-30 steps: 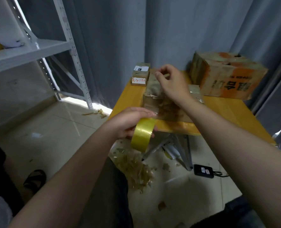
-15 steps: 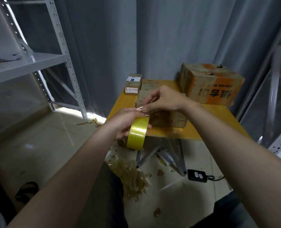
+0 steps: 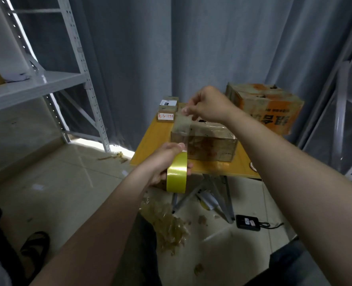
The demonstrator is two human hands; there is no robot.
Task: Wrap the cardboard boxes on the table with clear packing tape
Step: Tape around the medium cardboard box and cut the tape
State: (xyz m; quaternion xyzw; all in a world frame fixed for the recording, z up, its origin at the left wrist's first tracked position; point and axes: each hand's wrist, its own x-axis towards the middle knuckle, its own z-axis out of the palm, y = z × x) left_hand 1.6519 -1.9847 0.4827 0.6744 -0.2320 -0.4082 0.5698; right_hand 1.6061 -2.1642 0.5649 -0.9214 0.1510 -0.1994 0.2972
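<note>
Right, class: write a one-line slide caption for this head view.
Left hand holds the tape roll; right hand pinches its clear strip above the middle box.

Dim interior, cool grey cast. Brightest source is a daylight strip [image 3: 119, 148] under the grey pleated curtain [image 3: 129, 58], centre left, reflecting pale on the glossy beige floor tiles [image 3: 72, 182]. Soft sheen on the glossy yellow tape roll [image 3: 176, 175]. The clear tape strip [image 3: 187, 131] is a faint glint. White perforated metal shelving [image 3: 76, 48] bows at upper left. Forearms [image 3: 100, 230] soft along the bottom edge. Shadows weak.

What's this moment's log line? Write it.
left hand: holds tape roll | right hand: pinches tape end above box | box: on table
</note>
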